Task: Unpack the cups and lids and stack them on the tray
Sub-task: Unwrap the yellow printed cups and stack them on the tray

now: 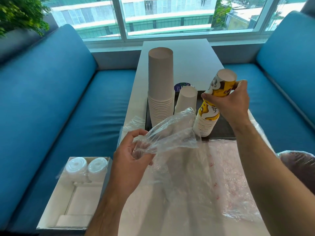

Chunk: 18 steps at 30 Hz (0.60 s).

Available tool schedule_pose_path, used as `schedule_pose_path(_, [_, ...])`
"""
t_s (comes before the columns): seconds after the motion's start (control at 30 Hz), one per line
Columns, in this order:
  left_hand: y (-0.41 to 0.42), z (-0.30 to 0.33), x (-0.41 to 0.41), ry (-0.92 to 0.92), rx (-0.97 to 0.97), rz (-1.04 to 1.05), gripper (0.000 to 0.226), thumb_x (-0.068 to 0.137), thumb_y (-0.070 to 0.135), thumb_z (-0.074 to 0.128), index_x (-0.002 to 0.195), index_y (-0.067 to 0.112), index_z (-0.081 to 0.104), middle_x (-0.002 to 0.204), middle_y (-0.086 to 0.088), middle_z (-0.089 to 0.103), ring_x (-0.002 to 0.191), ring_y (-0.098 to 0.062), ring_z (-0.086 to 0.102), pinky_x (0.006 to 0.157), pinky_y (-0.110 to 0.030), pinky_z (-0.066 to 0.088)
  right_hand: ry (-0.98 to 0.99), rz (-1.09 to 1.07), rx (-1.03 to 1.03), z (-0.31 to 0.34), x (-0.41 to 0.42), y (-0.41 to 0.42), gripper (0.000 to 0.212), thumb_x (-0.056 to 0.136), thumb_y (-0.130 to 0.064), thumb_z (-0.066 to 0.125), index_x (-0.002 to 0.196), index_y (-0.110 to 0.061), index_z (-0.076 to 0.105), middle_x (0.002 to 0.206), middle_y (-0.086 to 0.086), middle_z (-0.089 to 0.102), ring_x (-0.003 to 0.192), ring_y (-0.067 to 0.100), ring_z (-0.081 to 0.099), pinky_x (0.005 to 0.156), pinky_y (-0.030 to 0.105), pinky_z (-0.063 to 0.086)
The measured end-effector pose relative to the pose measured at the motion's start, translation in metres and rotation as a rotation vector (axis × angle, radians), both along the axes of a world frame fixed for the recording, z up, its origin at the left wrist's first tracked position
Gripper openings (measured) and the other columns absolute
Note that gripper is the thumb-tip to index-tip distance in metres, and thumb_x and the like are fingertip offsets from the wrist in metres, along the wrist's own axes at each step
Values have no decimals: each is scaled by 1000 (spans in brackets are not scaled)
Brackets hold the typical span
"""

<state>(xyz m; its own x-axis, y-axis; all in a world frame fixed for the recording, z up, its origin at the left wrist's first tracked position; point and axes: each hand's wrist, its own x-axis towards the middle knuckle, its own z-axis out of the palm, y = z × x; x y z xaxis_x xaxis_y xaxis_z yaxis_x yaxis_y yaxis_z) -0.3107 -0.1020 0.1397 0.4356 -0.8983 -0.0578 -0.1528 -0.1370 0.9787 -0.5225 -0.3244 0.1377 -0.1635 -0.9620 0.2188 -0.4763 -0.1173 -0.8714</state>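
At centre frame, a yellow printed cup stack [208, 116] is stood on the dark tray [221, 130], its top gripped by curled fingers of the right hand [233, 103]. Lower centre, a clear plastic bag [170, 133] is pinched by the left hand [131, 159].

1. We have one view only, a wide-angle camera worn on the head.
2. We look forward and steeply down along the table [190, 65] toward the window [167, 16].
3. Both forearms enter from the bottom edge, so the hands sit close to us.
4. The tray [219, 130] lies mid-frame, near.
5. The wide lens bends the sofas [51, 92] at both sides.
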Motion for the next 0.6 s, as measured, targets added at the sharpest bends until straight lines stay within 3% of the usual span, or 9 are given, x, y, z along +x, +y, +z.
schedule_pose_path(0.1, [1,-1,1,9,-4,10,44,82,9,79,104,42,61,107,-3,73,72,-14,71,61,-21,56,25,-31,31,-22,4,-5,87,57,-57,92,118,-21,42,115,1,61,107,21,63,98,49,54])
schedule_pose_path(0.23, [1,-4,3,19,-12,13,43,82,8,79,105,40,63,104,-3,73,70,-12,69,61,-22,56,48,-73,62,-47,9,-1,85,52,-61,92,109,-24,41,108,-2,60,106,23,63,97,59,50])
schedule_pose_path(0.4, [1,-6,5,13,-16,15,43,82,8,79,108,38,63,105,-3,73,72,-12,70,61,-22,56,71,-100,73,-61,10,-1,80,61,-55,92,110,-28,35,108,-5,51,110,24,60,102,62,46])
schedule_pose_path(0.6, [1,-9,7,4,-29,0,43,82,8,80,107,39,63,108,-4,73,74,-15,70,62,-23,57,128,-62,82,-61,-1,-4,79,64,-47,92,119,-20,43,118,1,61,115,27,60,102,63,44])
